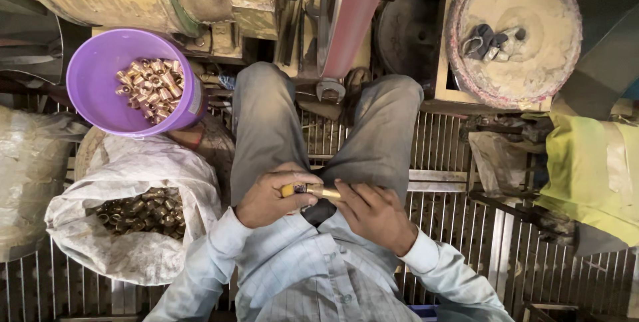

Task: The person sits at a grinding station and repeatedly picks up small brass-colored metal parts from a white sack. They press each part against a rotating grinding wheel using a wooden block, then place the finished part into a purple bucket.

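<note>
Both hands meet at the lap. Left hand (269,197) is closed around a yellow-handled tool (290,190). Right hand (374,214) pinches a small brass fitting (326,193) at its fingertips, fitting touching the tool's tip, over the grey trousers (279,129). Beside the left knee: a white sack (126,242), open, with dull brass pieces inside. Just beyond it, a purple bucket (100,75) holding shinier brass fittings (150,89). Further out, a red belt (356,15) on the machine and a dusty round wheel (516,35) to the right.
</note>
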